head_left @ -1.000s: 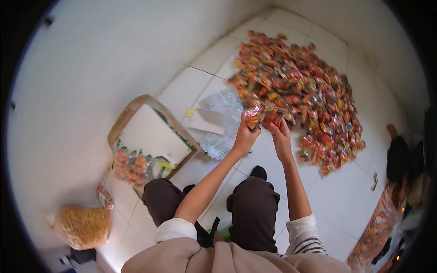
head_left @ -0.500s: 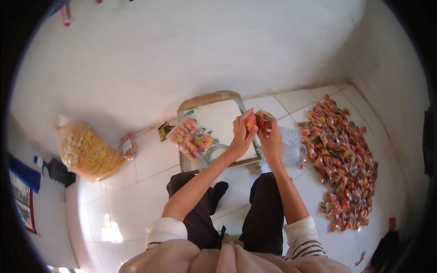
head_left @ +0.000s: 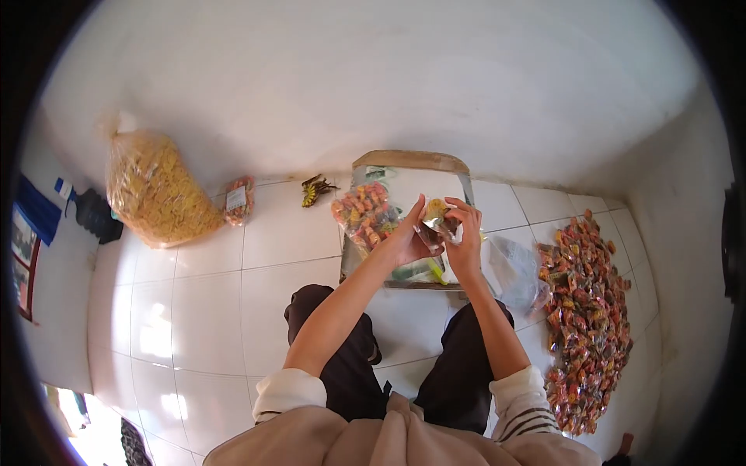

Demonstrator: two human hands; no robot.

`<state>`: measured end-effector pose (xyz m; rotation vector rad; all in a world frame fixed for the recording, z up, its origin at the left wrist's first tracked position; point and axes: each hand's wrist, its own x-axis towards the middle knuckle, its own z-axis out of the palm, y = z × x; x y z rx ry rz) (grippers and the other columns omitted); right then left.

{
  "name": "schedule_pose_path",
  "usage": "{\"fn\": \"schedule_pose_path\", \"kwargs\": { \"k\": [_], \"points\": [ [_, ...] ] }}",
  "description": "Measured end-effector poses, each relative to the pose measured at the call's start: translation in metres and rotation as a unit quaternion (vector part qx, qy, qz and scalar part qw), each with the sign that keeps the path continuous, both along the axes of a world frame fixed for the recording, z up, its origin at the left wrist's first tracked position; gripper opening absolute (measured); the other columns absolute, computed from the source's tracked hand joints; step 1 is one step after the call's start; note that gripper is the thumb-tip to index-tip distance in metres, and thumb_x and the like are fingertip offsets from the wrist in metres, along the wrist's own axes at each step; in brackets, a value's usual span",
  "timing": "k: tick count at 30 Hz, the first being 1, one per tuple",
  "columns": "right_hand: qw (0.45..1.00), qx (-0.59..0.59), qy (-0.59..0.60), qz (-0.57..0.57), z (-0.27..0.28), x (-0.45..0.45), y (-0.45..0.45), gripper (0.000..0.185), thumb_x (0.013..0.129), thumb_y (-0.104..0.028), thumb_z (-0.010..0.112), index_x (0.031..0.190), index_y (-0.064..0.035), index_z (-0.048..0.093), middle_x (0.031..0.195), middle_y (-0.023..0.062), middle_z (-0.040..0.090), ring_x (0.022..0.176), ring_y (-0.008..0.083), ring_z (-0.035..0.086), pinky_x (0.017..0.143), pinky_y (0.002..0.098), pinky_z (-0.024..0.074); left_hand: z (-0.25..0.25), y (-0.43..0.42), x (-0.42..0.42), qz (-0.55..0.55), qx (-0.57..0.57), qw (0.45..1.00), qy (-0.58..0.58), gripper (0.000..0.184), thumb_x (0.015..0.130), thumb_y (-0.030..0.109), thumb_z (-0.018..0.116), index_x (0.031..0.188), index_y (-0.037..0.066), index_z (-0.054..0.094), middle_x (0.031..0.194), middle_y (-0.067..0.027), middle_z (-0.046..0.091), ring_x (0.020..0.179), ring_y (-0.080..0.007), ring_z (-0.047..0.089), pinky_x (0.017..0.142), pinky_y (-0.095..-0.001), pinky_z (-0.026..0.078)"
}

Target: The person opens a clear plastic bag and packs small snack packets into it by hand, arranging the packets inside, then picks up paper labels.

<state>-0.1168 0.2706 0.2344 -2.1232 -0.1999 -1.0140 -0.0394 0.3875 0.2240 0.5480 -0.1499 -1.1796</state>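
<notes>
Between my two hands, above a low table [head_left: 435, 183], is a small clear plastic packet [head_left: 435, 213] with something yellow-green and dark showing inside. My left hand [head_left: 410, 239] is closed on its left side, and my right hand [head_left: 465, 241] pinches it from the right with bent fingers. Just left of my left hand, a clear bag of pink and orange snacks [head_left: 364, 210] rests on the tabletop. Under my hands, a bright yellow-green object [head_left: 437, 270] sits near the table's front edge; its kind is unclear.
A heap of filled snack packets [head_left: 587, 318] covers the floor at right, beside a clear plastic bag [head_left: 513, 272]. Along the wall at left are a big bag of yellow chips [head_left: 159, 186], a smaller snack bag [head_left: 239, 200] and a bunch of dark-and-yellow sachets [head_left: 315, 190].
The camera view has shifted. Pink snacks showed at my left fingers before; now both hands grip the packet together and those snacks no longer show there. The yellow-green object has come into sight.
</notes>
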Motion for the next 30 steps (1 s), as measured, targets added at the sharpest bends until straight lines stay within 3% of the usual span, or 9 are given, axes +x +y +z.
{"fn": "schedule_pose_path", "kwargs": {
  "k": [3,8,11,14,18,21,23,26,30],
  "points": [
    [0.995,0.014,0.068,0.076,-0.004,0.006,0.006,0.050,0.069,0.004,0.063,0.115,-0.0031,0.042,0.126,0.0143,0.044,0.113,0.0294,0.045,0.093,0.0347,0.0382,-0.001,0.008,0.009,0.070,0.030,0.996,-0.041,0.044,0.085,0.057,0.043,0.104,0.017,0.049,0.096,-0.0015,0.054,0.086,-0.0153,0.054,0.071,-0.0338,0.045],
    [0.983,0.061,0.135,0.106,-0.010,0.000,0.016,0.067,0.067,-0.009,0.074,0.121,-0.0021,0.034,0.123,0.0158,0.043,0.117,0.0271,0.044,0.094,0.0357,0.0380,0.005,0.011,-0.002,0.223,0.116,0.954,-0.163,0.048,0.088,0.049,0.046,0.122,0.029,0.020,0.107,-0.0034,0.045,0.086,-0.0149,0.052,0.067,-0.0329,0.046],
    [0.981,0.121,0.133,0.077,-0.014,0.002,0.017,0.075,0.063,-0.011,0.078,0.121,-0.0016,0.033,0.120,0.0180,0.046,0.110,0.0281,0.050,0.090,0.0347,0.0414,-0.013,0.009,0.002,0.152,0.161,0.965,-0.142,0.040,0.091,0.048,0.039,0.121,0.026,0.025,0.113,-0.0014,0.039,0.100,-0.0121,0.047,0.069,-0.0335,0.045],
    [0.962,0.169,0.212,-0.014,-0.005,-0.002,0.018,0.077,0.060,-0.012,0.080,0.120,-0.0022,0.033,0.114,0.0190,0.051,0.103,0.0291,0.055,0.087,0.0342,0.0442,-0.044,-0.001,0.006,0.119,0.136,0.969,-0.169,0.045,0.090,0.050,0.038,0.124,0.026,0.022,0.109,-0.0001,0.038,0.100,-0.0107,0.045,0.072,-0.0320,0.043],
    [0.980,0.131,0.146,-0.043,-0.011,-0.003,0.015,0.070,0.064,-0.009,0.076,0.122,-0.0031,0.038,0.110,0.0163,0.055,0.099,0.0285,0.057,0.085,0.0331,0.0452,-0.021,0.002,-0.003,0.125,0.118,0.964,-0.202,0.048,0.089,0.051,0.040,0.127,0.028,0.022,0.113,-0.0010,0.038,0.100,-0.0109,0.044,0.079,-0.0318,0.042],
    [0.985,0.108,0.130,-0.020,-0.015,-0.003,0.012,0.067,0.066,-0.008,0.074,0.123,-0.0036,0.040,0.114,0.0148,0.053,0.101,0.0275,0.056,0.085,0.0328,0.0454,-0.010,0.003,-0.005,0.103,0.057,0.978,-0.172,0.062,0.085,0.051,0.049,0.125,0.019,0.014,0.109,-0.0041,0.037,0.091,-0.0132,0.047,0.071,-0.0315,0.045],
    [0.984,0.115,0.134,-0.004,-0.019,-0.004,0.014,0.066,0.066,-0.007,0.073,0.124,-0.0037,0.041,0.116,0.0142,0.052,0.102,0.0269,0.056,0.085,0.0327,0.0456,0.007,0.006,-0.009,0.192,0.128,0.955,-0.185,0.057,0.084,0.047,0.053,0.125,0.023,0.020,0.102,-0.0032,0.043,0.083,-0.0120,0.051,0.065,-0.0302,0.047],
    [0.989,0.102,0.105,0.033,-0.028,-0.003,0.015,0.068,0.066,-0.008,0.074,0.124,-0.0049,0.040,0.119,0.0145,0.049,0.105,0.0264,0.053,0.086,0.0332,0.0449,-0.013,0.010,0.001,0.106,0.121,0.969,-0.187,0.051,0.085,0.043,0.055,0.125,0.026,0.028,0.095,-0.0027,0.047,0.079,-0.0105,0.053,0.061,-0.0281,0.048],
    [0.989,0.047,0.133,0.044,-0.029,-0.006,0.012,0.068,0.065,-0.006,0.074,0.123,-0.0048,0.040,0.119,0.0132,0.047,0.108,0.0260,0.051,0.089,0.0332,0.0435,-0.013,0.007,-0.013,0.113,0.123,0.970,-0.175,0.045,0.087,0.041,0.052,0.124,0.025,0.033,0.095,-0.0011,0.047,0.079,-0.0088,0.053,0.059,-0.0255,0.048]
  ]
}}
